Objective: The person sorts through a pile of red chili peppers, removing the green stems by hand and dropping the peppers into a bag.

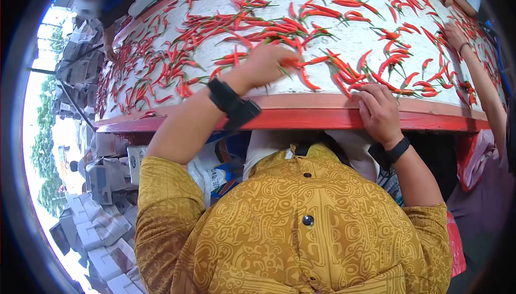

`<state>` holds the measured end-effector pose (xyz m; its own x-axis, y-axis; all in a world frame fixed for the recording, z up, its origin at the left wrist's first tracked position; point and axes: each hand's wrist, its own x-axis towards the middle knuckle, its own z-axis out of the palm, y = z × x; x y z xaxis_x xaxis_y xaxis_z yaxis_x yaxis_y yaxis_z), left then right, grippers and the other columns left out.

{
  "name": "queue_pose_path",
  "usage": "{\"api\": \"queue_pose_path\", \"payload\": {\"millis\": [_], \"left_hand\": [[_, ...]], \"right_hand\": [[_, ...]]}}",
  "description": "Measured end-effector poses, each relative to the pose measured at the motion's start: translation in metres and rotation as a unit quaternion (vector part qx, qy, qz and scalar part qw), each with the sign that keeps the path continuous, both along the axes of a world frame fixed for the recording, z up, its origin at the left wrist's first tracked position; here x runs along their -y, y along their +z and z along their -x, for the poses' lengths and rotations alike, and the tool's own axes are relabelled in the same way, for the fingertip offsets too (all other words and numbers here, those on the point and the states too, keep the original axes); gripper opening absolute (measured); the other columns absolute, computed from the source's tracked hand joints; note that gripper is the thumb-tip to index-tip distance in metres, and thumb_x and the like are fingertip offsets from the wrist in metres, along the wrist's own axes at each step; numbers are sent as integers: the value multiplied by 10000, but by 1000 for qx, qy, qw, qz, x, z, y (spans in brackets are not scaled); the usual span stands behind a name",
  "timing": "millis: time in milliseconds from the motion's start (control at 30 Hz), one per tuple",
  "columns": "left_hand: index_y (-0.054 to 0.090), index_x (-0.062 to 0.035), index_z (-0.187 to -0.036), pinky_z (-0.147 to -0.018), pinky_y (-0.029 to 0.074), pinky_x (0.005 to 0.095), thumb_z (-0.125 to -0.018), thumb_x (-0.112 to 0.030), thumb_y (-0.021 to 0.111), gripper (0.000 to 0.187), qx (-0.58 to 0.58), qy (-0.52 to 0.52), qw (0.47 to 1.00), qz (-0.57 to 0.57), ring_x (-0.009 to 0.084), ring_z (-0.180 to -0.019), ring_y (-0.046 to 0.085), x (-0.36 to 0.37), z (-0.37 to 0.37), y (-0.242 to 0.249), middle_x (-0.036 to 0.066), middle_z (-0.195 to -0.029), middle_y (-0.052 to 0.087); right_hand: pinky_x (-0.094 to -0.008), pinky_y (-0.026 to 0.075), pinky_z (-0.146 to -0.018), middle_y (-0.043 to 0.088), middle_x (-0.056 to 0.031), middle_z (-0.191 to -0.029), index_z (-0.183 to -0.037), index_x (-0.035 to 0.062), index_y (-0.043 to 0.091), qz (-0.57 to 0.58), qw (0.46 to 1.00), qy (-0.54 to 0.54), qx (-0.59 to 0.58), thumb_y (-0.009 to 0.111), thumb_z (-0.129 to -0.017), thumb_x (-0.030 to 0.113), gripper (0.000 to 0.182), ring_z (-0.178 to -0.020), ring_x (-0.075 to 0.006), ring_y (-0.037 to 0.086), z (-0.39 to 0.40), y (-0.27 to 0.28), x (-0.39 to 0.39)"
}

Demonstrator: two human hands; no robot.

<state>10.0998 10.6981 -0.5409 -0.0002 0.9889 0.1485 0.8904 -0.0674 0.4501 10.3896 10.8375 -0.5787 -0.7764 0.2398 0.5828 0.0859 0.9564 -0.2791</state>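
Red chili peppers (309, 80) with green stems lie scattered over a white table top. My left hand (266, 65), slightly blurred, is over the middle of them, its fingers closed around a red chili pepper (291, 61). A green stem pokes out below the fingertips. My right hand (380, 110) rests on the table's near edge with its fingers curled. The fingertips touch or nearly touch a chili pepper (356, 86); whatever is inside the palm is hidden. Both wrists wear black bands.
The table's red rim (301, 119) curves in front of my body. Another person's hand (456, 34) reaches in from the right among the peppers, with other people's hands at the far side and left. Stacked boxes (102, 229) stand on the floor at left.
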Motion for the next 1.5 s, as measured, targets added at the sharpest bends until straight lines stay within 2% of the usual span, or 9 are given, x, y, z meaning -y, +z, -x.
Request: {"api": "queue_pose_path", "payload": {"millis": [67, 267, 367, 533, 867, 1033, 1167, 1267, 1500], "left_hand": [[616, -116, -1144, -803, 492, 416, -794, -163, 664, 357, -68, 0, 989, 132, 337, -923, 615, -21, -33, -19, 157, -990, 651], [635, -96, -986, -765, 488, 457, -816, -258, 628, 235, -202, 132, 953, 180, 331, -910, 621, -34, -5, 1, 133, -950, 657], [661, -102, -1004, -768, 492, 448, -822, -247, 626, 235, -221, 151, 957, 110, 325, -905, 626, -39, 1, 8, 134, -943, 663], [669, -124, -1074, -785, 495, 416, -810, -226, 643, 284, 30, 9, 992, 124, 327, -890, 627, -86, -91, 1, 128, -939, 669], [642, -113, -1088, -788, 491, 446, -802, -128, 556, 299, -162, 186, 967, 69, 329, -918, 626, -135, -93, 2, 152, -937, 663], [667, -78, -985, -751, 484, 447, -819, -214, 606, 223, -30, 76, 996, -40, 338, -863, 621, -195, -144, 4, 165, -889, 648], [614, -105, -1113, -776, 495, 445, -813, -219, 624, 321, -145, 103, 980, 87, 331, -910, 628, -237, -174, -23, 137, -948, 664], [622, -52, -1010, -773, 485, 446, -797, -221, 648, 273, -175, 94, 979, 52, 346, -907, 612, -233, -156, -20, 175, -910, 644], [643, -81, -1021, -756, 496, 476, -793, -126, 545, 252, -264, 285, 919, 61, 358, -890, 633, -217, -100, 5, 199, -922, 660]], "right_hand": [[-397, 470, -824, 612, -115, -981, -915, 14, 616, 4, 1000, -1, 6, 610, -788, 37, 130, -935, -299, 571, -9, 3, -7], [-384, 473, -823, 612, -106, -951, -909, 16, 607, -7, 1000, -9, -10, 610, -765, 54, 149, -930, -289, 574, -33, -4, -33], [-403, 447, -894, 606, -108, -1038, -956, 31, 624, -2, 998, -11, 61, 615, -778, 104, 193, -1026, -307, 546, -40, -3, -47], [-449, 407, -951, 593, -126, -1158, -1013, 45, 637, -52, 994, -54, 74, 611, -790, 151, 249, -1114, -327, 515, -58, -3, -68], [-449, 414, -945, 586, -133, -1136, -959, 37, 614, -12, 995, -71, 62, 626, -778, 142, 210, -1102, -331, 509, -99, -6, -105], [-451, 407, -961, 574, -134, -1176, -954, 38, 620, -11, 997, -52, 54, 627, -781, 152, 208, -1126, -335, 498, -120, -7, -127], [-445, 411, -951, 583, -129, -1153, -937, 39, 622, -4, 998, -56, 37, 627, -780, 151, 193, -1108, -326, 510, -138, -14, -144], [-446, 415, -939, 589, -131, -1128, -934, 37, 621, 1, 998, -55, 28, 628, -777, 146, 192, -1090, -325, 517, -149, -13, -155], [-444, 416, -934, 590, -136, -1112, -949, 29, 612, 3, 998, -42, 42, 629, -771, 137, 208, -1085, -329, 516, -175, -14, -182]]}}
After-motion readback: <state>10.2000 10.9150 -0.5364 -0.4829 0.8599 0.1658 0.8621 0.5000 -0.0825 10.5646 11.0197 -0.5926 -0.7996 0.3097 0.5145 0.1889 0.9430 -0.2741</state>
